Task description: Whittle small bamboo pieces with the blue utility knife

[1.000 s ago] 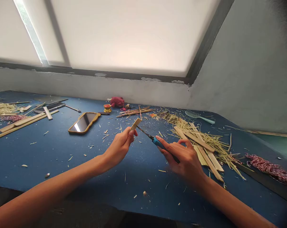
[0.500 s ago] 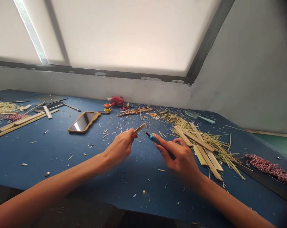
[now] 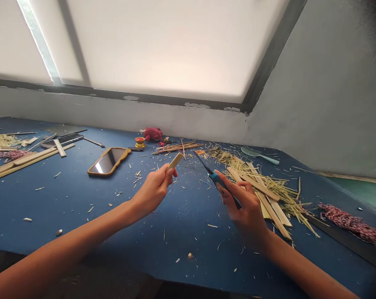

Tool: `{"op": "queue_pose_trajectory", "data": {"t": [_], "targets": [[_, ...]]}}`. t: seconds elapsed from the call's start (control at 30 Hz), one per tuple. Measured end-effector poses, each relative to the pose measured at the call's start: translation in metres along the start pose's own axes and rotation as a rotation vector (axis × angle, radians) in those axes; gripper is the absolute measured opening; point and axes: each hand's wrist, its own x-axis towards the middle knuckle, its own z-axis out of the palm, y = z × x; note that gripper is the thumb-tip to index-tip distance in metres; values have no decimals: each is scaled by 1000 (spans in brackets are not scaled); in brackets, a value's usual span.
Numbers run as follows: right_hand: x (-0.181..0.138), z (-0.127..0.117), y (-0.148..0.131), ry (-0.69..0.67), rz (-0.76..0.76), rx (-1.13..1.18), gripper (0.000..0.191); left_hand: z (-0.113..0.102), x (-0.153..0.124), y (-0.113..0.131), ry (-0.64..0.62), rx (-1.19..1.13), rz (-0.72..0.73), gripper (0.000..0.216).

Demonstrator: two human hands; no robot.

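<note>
My left hand [image 3: 155,187] is closed around a short, flat strip of pale bamboo or wood [image 3: 175,161], whose end sticks up past the thumb. To the right, my right hand [image 3: 242,201] grips the blue handle of a knife [image 3: 218,178] with a thin dark blade pointing up and left. Blade and strip are apart, with a gap between them. Both hands are above the blue tabletop [image 3: 119,236]. Beyond my right hand lies a heap of thin shavings and flat strips [image 3: 259,187].
A phone in a yellow case [image 3: 108,162] lies at centre left. Behind are a bundle of thin sticks [image 3: 175,147], a red plush toy [image 3: 153,133] and a small gold pot [image 3: 140,142]. A pale green hairbrush [image 3: 259,154] and red-and-white cord [image 3: 351,220] lie right; more strips [image 3: 28,162] lie left.
My right hand and the knife have moved right, away from the strip. My left hand has shifted slightly left and turned the strip, so more of its flat face shows.
</note>
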Motion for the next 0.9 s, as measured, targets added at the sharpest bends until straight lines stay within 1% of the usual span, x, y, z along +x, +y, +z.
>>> {"op": "queue_pose_trajectory", "data": {"t": [0.1,0.23,0.5,0.7,0.8,0.9], "targets": [[-2,0,-4,-75,-73,-4,50,1,-2,1,-27,88,-1,32],[-4,2,-7,-129,-90,1,49,2,-2,4,-45,128,-2,30],[-4,1,-6,-138,-95,-1,50,3,-3,4,-62,97,-9,32],[-5,0,-7,-156,-86,-18,49,3,-3,3,-47,83,8,32],[-4,0,-8,-152,-87,-31,47,2,-2,3,-53,109,10,31],[-2,-1,-9,-147,-98,-52,45,2,-2,4,-50,196,20,29]]}}
